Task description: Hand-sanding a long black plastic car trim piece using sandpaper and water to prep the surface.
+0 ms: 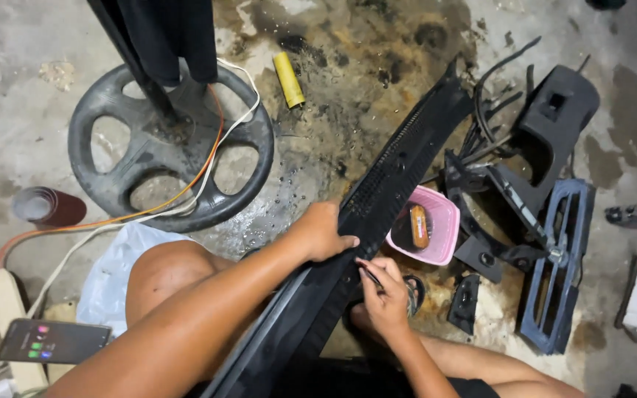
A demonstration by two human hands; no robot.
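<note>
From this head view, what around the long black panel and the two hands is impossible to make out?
- Long black panel: near end cut off by the bottom edge.
- Thin dark tool in the right hand: tip too small to identify.
- Panel under the left hand: covered by the palm.
- Pink basket: contents partly hidden by the panel.

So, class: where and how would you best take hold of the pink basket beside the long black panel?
Grip the pink basket by its near right rim, coming from above. It sits upright and open-topped, the black panel crowds its left side, and dark parts lie behind; that rim edge looks free.
</note>
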